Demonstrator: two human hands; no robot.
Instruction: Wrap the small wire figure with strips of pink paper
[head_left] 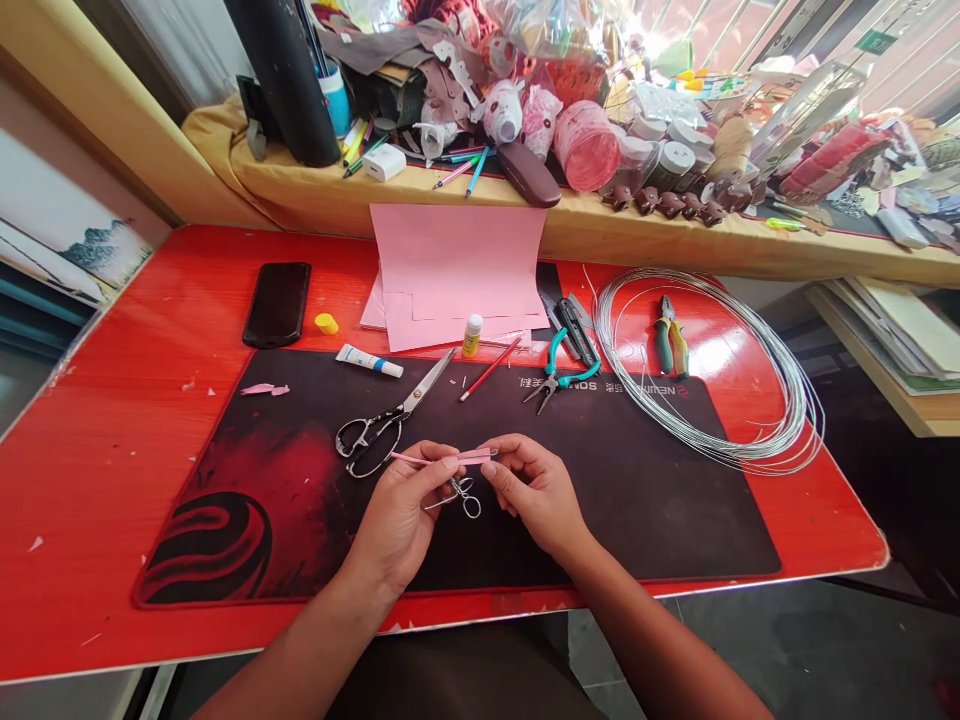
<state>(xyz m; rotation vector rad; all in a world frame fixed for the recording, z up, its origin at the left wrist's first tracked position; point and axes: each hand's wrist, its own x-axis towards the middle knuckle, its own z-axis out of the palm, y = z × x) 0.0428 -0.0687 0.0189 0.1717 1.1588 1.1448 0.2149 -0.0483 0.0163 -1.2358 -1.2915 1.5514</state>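
A narrow strip of pink paper (474,457) is stretched between my two hands, above the dark desk mat. My left hand (405,515) pinches it near its middle, and a thin rolled-looking part sticks out to the left. At the strip's right end, the thumb and fingers of my right hand (538,492) are closed on it. A bit of wire seems to show at that end. Just below the fingers lies a small pair of metal scissors (470,503), partly hidden by my left hand. Large scissors (409,405) lie beyond my left hand.
On the red table (105,480) are a black phone (277,304), pink paper sheets (461,270), a wire coil (795,400) and yellow-green pliers (670,340). The mat (622,500) holds a glue tube (369,361), a red pencil (491,370) and teal pliers (553,380).
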